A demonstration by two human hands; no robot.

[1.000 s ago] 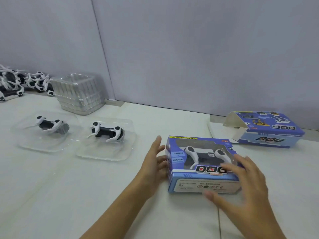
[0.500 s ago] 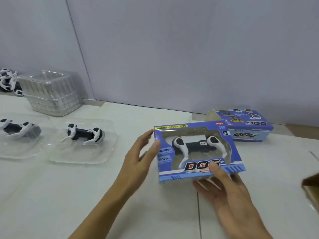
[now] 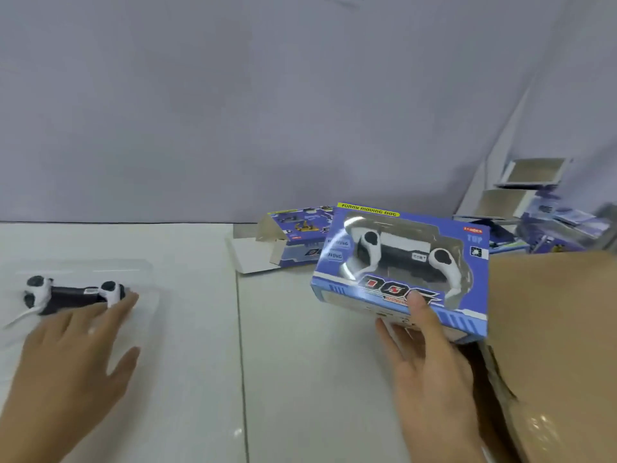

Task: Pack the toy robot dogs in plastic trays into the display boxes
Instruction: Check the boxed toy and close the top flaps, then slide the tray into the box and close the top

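My right hand (image 3: 430, 379) holds the packed display box (image 3: 400, 272) up off the white table (image 3: 283, 362), tilted with its window face toward me. The thumb lies across the lower front edge, over the red "DOG" lettering, and the other fingers are curled beneath the bottom panel, so the box is pinched between thumb and fingers at its near lower edge. Through the window I see the boxed toy dog (image 3: 407, 259), white legs and black body, lying lengthways inside. The right end of the box hangs just over the flap of a brown cardboard carton (image 3: 551, 329) at my right.

My left hand (image 3: 70, 359) is low at the left, fingers straight and spread, gripping nothing. The fingertips (image 3: 128, 300) reach the near side of a clear plastic tray (image 3: 147, 289) on the table; motion blur keeps me from telling whether they touch it. In that tray lies another toy dog (image 3: 73, 294), on its side, head end to the left; its right-hand white leg is just beside my longest fingertip.

Behind the held box an open empty display box (image 3: 293, 242) rests on the table with its end flaps spread. More flattened and opened boxes (image 3: 554, 212) are heaped at the far right against the grey wall (image 3: 233, 111).
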